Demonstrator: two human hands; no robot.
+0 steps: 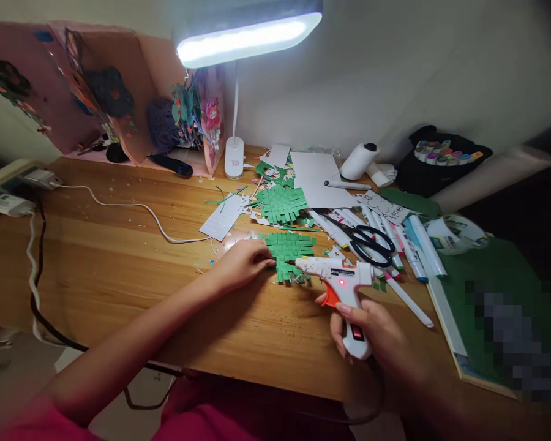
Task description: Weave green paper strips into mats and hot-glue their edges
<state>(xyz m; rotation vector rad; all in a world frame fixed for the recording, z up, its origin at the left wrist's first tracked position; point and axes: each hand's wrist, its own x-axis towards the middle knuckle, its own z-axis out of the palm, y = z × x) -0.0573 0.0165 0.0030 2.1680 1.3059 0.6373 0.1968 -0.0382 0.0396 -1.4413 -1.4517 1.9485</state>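
Observation:
My right hand (pixel 365 321) is wrapped round the handle of a white hot glue gun (pixel 340 275) with an orange trigger and a lit red light. Its nozzle points left, over the edge of a green woven paper mat (pixel 291 248) lying on the desk. My left hand (pixel 245 263) pinches the left edge of that mat, its fingers pressed together. Just behind lies a second green woven mat (pixel 282 204) with loose strip ends.
Black-handled scissors (pixel 374 245) lie on scattered markers (pixel 417 248) to the right, near a tape roll (pixel 457 233). A lamp (pixel 250 37) hangs overhead. White cable (pixel 151 214) crosses the wooden desk (pixel 105 251) at left. A pink box (pixel 158 67) stands behind, with a cutter (pixel 171 164) before it.

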